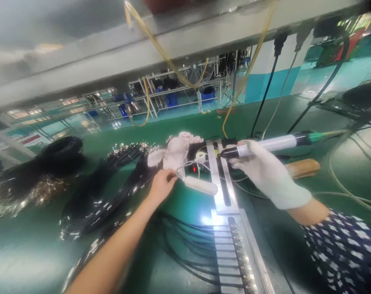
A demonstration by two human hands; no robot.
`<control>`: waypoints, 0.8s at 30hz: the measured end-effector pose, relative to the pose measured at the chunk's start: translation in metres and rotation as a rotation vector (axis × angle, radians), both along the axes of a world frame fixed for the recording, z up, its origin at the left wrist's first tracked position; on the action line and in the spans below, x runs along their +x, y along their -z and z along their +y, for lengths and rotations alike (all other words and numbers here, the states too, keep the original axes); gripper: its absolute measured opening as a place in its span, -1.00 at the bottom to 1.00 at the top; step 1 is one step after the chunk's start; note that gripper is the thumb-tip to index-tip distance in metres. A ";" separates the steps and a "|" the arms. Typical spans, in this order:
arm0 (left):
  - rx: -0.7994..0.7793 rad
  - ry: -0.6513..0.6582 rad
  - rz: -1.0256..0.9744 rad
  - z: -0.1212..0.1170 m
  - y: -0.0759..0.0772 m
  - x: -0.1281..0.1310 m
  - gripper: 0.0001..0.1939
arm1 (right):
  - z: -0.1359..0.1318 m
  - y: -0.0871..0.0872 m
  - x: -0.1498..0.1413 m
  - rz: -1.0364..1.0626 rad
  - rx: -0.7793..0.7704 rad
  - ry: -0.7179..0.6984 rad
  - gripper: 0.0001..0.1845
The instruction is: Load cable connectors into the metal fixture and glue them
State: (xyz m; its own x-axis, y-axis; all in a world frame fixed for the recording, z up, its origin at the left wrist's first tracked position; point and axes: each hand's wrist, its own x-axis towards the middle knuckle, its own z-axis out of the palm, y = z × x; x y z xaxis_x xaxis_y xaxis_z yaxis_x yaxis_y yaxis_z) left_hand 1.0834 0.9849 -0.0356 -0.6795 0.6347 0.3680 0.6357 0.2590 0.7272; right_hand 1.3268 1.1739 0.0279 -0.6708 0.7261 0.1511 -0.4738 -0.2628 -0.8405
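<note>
The gloved right hand (261, 173), nearer, closed round a cylindrical tool (274, 143), its nose leftward over the slotted metal fixture (215, 173), lengthwise toward the tabletop's (185, 202) near edge; the left hand's (162, 185) fingertips pinched beside a white rod (200, 185), hold unclear

A person's two arms reach forward on either side of a slotted metal bar (213, 167). To the bar's left, the bare left arm (121, 241) extends at a diagonal, its ungloved left hand (161, 185) angled toward the bar with thumb and fingertips drawn close together. To the bar's right, the right hand (261, 173), in a white glove (278, 188), curls in a grip, its fingertips beside the bar; a strip of bare wrist (309, 212) separates glove from a dark, white-patterned sleeve (347, 245).
</note>
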 end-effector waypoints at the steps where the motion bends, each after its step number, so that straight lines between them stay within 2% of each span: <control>1: -0.007 -0.016 -0.025 -0.008 0.001 0.008 -0.88 | -0.003 0.006 0.014 -0.018 0.056 0.019 -0.60; 3: -0.023 -0.053 -0.112 -0.024 0.003 0.029 -0.88 | -0.012 0.019 0.044 -0.082 0.141 0.058 -0.61; 5: -0.076 -0.042 -0.243 -0.038 0.005 0.057 -0.84 | -0.022 0.033 0.071 -0.164 0.188 0.086 -0.70; 8: -0.148 0.108 -0.643 -0.054 -0.002 0.106 -0.71 | -0.037 0.052 0.098 -0.239 0.170 0.056 -0.78; 11: -0.030 0.307 -1.275 -0.064 -0.015 0.145 -0.59 | -0.046 0.069 0.111 -0.249 0.074 0.025 -0.70; 12: 0.027 0.348 -1.425 -0.066 -0.018 0.154 -0.56 | -0.048 0.073 0.113 -0.257 0.052 0.030 -0.68; 15: 0.107 0.381 -1.596 -0.076 -0.024 0.169 -0.53 | -0.053 0.079 0.114 -0.289 0.033 0.037 -0.70; 18: 0.119 0.332 -1.550 -0.085 -0.024 0.174 -0.60 | -0.055 0.080 0.113 -0.298 0.035 0.028 -0.70; 20: 0.093 0.270 -1.369 -0.087 -0.022 0.175 -0.76 | -0.057 0.081 0.112 -0.287 0.038 0.038 -0.67; 22: 0.029 0.245 -1.023 -0.083 -0.017 0.173 -0.83 | -0.059 0.082 0.112 -0.274 0.045 0.067 -0.66; 24: -0.050 0.294 -0.547 -0.073 -0.010 0.169 -0.85 | -0.062 0.084 0.114 -0.267 0.070 0.110 -0.68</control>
